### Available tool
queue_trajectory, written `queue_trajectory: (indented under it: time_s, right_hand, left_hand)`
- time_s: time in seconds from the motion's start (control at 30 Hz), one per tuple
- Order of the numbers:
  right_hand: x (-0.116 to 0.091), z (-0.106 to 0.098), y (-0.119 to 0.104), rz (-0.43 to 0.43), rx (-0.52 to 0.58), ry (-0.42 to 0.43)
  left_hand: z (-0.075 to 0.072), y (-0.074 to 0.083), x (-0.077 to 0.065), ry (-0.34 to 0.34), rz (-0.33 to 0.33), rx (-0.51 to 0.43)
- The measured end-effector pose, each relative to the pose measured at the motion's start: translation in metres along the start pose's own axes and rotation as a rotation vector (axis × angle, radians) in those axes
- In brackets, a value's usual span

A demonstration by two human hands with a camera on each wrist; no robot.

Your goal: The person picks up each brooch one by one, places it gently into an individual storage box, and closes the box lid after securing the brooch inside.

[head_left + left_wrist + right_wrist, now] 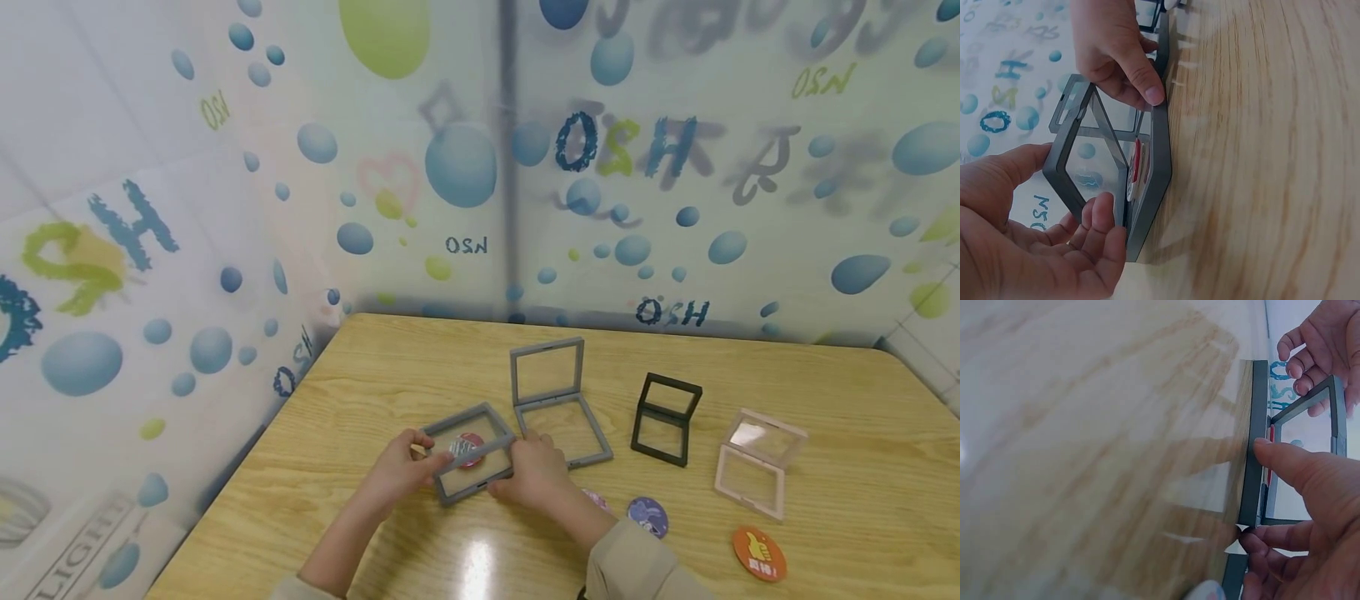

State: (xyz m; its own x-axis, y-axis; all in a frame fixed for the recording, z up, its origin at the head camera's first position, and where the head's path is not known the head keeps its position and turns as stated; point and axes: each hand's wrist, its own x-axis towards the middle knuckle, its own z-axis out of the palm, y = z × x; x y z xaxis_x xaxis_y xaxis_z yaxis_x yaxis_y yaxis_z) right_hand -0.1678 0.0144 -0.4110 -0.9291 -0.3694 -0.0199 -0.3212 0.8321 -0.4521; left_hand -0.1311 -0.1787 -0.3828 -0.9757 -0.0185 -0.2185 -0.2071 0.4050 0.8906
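Note:
A grey display frame (468, 490) with clear film windows stands partly open on the wooden table, its upper half tilted over its lower half. Inside it a round red badge (467, 447) lies on the lower film. My left hand (397, 471) holds the raised half at its left corner, thumb on the outer edge and fingers under the rim. With thumb and fingers, my right hand (538, 471) grips the lower half near its right corner. In the right wrist view that thumb (1279, 453) presses on the lower rim (1254, 487).
Behind my right hand, a second grey frame (597, 427) stands unfolded. Farther right are a small black frame (660, 454) and a pink frame (750, 503), both unfolded. A purple badge (647, 517), an orange badge (759, 553) and a partly hidden pink badge (597, 498) lie nearer me.

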Motion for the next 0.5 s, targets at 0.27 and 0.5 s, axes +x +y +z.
queue_trajectory:
  time_s: [0.27,0.5]
  right_hand:
    - [-0.0005,-0.0010,0.0063,-0.044,0.071,0.038]
    - [0.0010,-0.0021,0.0094,-0.046,0.143,0.042]
  left_hand:
    - [0.0002,-0.0015,0.0019,-0.012,-0.016,-0.019]
    - [0.0010,-0.0014,0.0014,-0.027,-0.028,-0.035]
